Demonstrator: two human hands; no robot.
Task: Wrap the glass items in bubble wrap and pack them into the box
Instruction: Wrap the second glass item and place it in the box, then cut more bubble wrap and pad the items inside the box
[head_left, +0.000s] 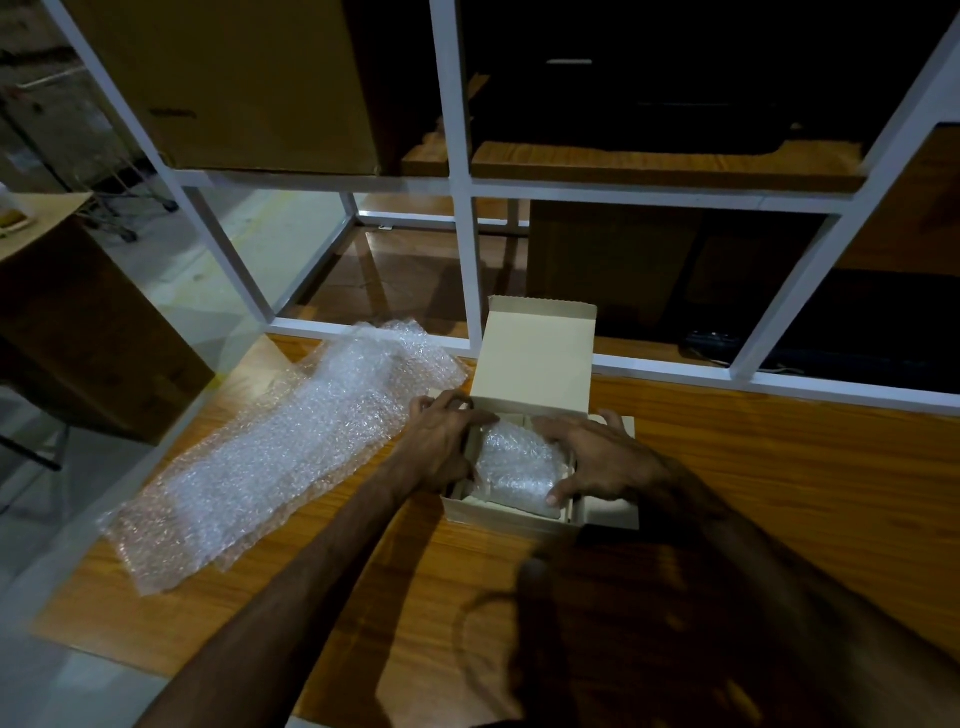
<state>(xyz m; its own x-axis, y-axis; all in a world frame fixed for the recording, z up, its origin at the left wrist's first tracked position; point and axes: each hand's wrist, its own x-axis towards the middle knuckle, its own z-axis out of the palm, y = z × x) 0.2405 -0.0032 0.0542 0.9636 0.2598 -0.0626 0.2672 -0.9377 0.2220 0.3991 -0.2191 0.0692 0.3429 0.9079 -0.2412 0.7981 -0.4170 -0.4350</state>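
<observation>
- The box (511, 514) stands open on the wooden table (779, 467), its lid (537, 353) raised upright at the far side.
- A bundle (519, 465) of bubble wrap sits inside the box, about in the middle, between cardboard dividers; what is wrapped inside it cannot be made out.
- The left hand (447, 441) is at the box's left wall, fingers curled over the far left corner and against the bundle's left side; whether it grips the bundle or only steadies it cannot be told.
- The right hand (602, 462) lies spread over the bundle's right side, thumb at the bundle's near edge, fingers reaching toward the far wall of the box. It presses or cups the bundle rather than clenching it.
- Loose sheets of wrap (291, 447) lie flat on the table to the left of the box, running from just beside its far left corner down to the table's left edge.
- A white rack (465, 249) rises behind the box, with brown cartons (234, 88) on the shelves above and behind it.
- The person's shadow falls on the table in front of the box.
</observation>
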